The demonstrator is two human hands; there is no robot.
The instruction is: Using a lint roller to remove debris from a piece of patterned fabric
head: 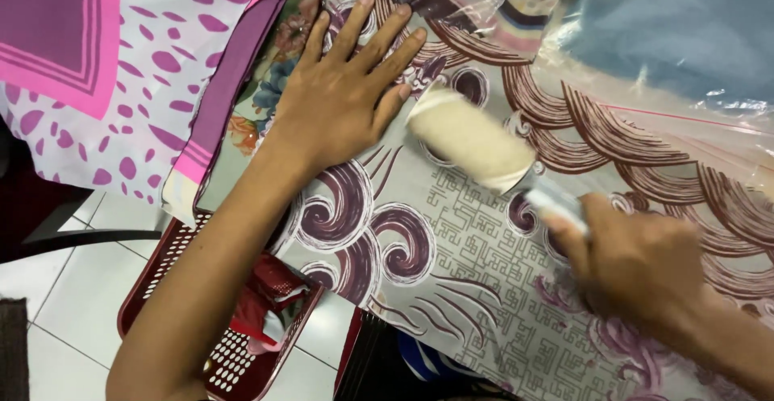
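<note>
Lint roller (472, 139), pale and blurred, lies on the swirl-patterned cloth (451, 288) spread over the worktop, near its far edge. The right hand (637, 264) is clamped on its handle; the left hand (339, 99) lies flat with fingers spread, pinning the cloth just beside it. Should that palm lift, the cloth could bunch or slide toward the red basket (234, 353) below.

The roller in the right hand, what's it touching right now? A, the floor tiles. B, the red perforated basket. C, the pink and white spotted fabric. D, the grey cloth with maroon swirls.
D: the cream roller, held by its handle in the right hand, lies on the grey swirl-patterned cloth, which the left hand presses flat beside it.
</note>
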